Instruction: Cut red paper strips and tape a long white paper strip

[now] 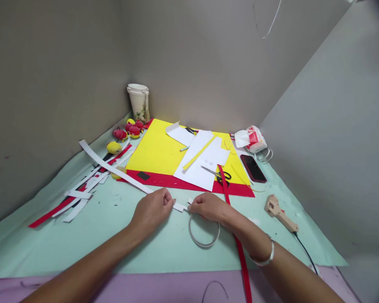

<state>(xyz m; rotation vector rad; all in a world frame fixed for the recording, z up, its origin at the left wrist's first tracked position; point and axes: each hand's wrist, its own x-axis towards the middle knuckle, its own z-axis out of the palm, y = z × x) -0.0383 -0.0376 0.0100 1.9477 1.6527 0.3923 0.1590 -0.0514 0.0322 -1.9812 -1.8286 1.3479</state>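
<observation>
The right hand (210, 206) pinched the upper edge of a grey wire ring (205, 245), hiding that part; a small white piece (190, 201) beside its fingertips was hard to make out. The right forearm covered part of a red strip (242, 263), cut off below. The left hand (153, 210) clamped a long, narrow, gently bowed white paper strip (113, 169) near one end, above the tabletop (158, 252).

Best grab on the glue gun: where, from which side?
Probably the slim length of the glue gun, from above on the near right, fingers across it. It lies flat and uncovered, its bulkier end pointing away; the slim part looks easier to wrap. Stay off the cord at its near end.
</observation>
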